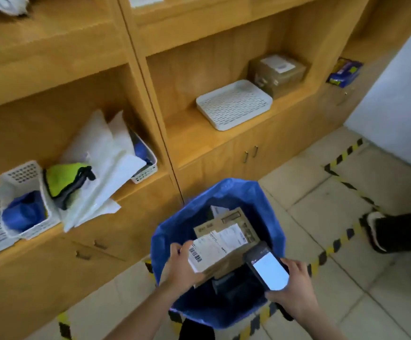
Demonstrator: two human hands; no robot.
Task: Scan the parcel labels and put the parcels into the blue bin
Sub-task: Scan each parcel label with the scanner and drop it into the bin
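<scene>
Here, the left hand (pixel 183 265) grips a labelled cardboard parcel (pixel 214 253) over the open mouth of the blue bin (pixel 268 204), while the right hand (pixel 295 285) holds a lit scanner (pixel 267 268) just beside it.

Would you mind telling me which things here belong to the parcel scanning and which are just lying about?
Job: labelled parcel, gripped by left hand; scanner, held by right hand; blue bin.
Lying about: white tray; yellow-green cloth; white basket; blue packet.
</scene>
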